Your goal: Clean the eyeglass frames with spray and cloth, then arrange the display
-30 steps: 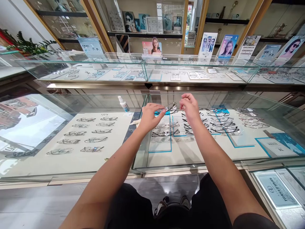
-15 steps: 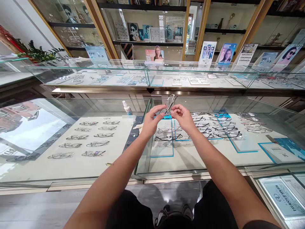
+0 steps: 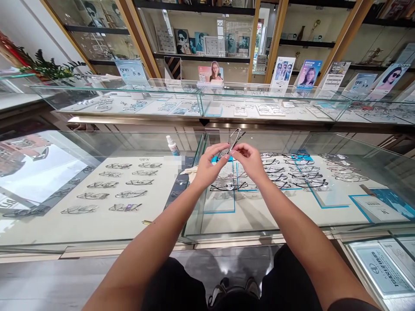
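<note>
A pair of eyeglasses point(image 3: 234, 137) with a thin dark frame is held up above the glass counter, tilted with its upper end pointing up and to the right. My left hand point(image 3: 210, 166) pinches it from the left between thumb and fingers. From the other side my right hand point(image 3: 250, 160) has its thumb and fingertips closed on the frame, close to the left thumb. The fingers cover part of the glasses. Beneath the hands, rows of eyeglasses point(image 3: 228, 186) lie inside the display case.
A white spray bottle point(image 3: 173, 146) stands on the counter left of my hands, with a pale cloth point(image 3: 190, 172) nearer to me. More eyeglasses point(image 3: 94, 196) fill the left case. Behind is a second glass showcase point(image 3: 145, 119), with upright advertising cards point(image 3: 282, 74) on top.
The eyeglasses have turned and now lean further right. My left hand has shifted slightly right, and the two hands' fingertips are closer together.
</note>
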A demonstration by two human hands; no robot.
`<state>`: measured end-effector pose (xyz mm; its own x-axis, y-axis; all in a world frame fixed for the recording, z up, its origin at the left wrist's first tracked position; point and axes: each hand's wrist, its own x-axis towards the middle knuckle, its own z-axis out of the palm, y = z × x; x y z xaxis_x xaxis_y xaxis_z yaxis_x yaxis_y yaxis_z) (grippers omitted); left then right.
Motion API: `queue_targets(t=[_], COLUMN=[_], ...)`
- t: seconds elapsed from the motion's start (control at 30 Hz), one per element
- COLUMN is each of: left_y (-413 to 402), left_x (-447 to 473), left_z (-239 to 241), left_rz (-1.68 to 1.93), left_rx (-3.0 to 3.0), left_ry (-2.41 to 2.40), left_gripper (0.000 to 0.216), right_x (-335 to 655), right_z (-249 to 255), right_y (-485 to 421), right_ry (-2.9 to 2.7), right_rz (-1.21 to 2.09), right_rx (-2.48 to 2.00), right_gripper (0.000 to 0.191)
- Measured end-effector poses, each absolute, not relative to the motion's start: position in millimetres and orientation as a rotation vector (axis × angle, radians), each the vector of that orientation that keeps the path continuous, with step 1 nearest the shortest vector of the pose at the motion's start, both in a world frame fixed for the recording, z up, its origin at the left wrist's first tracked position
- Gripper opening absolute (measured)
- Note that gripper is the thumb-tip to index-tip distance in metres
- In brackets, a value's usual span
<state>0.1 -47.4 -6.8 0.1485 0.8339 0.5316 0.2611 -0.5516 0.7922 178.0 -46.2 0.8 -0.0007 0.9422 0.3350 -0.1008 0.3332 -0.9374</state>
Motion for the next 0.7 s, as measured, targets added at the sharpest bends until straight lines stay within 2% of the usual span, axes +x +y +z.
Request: queue_targets(t=[0.13,0.4,0.53,0.7], left_y=[-48.1,-49.8,-45.6,-39.6], left_x=[0.6,1.2,1.8,3.6], left_z=[-7.4,-9.0,-9.3,-10.1], left_rz=[1.395,1.428,1.437,1.408], left_rx=[1.954,1.972,1.739,1.377], left_ry=[1.041,0.999,0.994,0.831], left_gripper=[0.043,0.035,0.030,0.041], right_x=[177.3,178.6,183.7,191.2], right_z=[0.7,-1.1,1.9,7.0], right_y=[-47.7,-43.7,-42.7,-42.3], right_ry=[-1.319,-1.285,-1.333,-1.427], right_rz=[0.962,0.942,0.969,0.991], right_rx=[-0.923,-0.936,-0.937,-0.871], right_gripper=[0.035,0.018,0.015,0.017])
